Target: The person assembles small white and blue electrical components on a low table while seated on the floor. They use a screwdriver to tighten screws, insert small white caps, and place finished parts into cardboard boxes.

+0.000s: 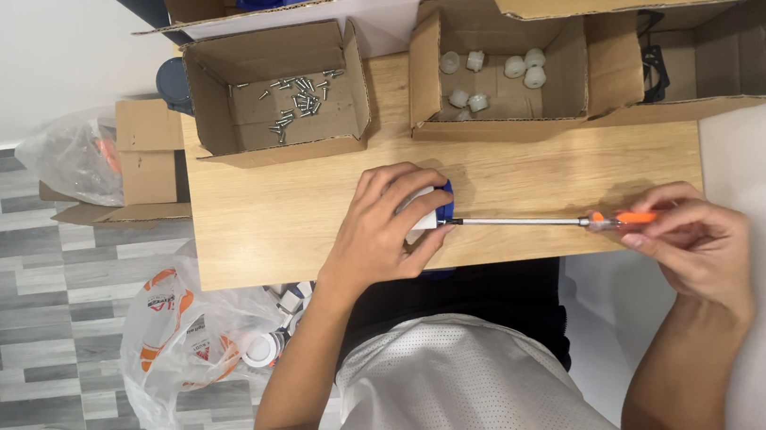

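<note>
On the wooden table point(308, 223), the left hand point(380, 229) grips a white-and-blue part point(434, 205).

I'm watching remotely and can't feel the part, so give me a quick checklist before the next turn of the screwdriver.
1. Part held down: ok. The left hand covers the white and blue part on the wooden table.
2. Tool gripped: ok. The right hand holds the orange-handled screwdriver by its handle.
3. Tip at the part: ok, it reaches the part's edge beside the fingers.
4. Tip seated in a screw head: cannot tell, hidden by the hand.
5. Spare screws in reach: ok, in the open cardboard box behind.
6. Fingers off the tip: not ok, they lie right beside it.
</note>
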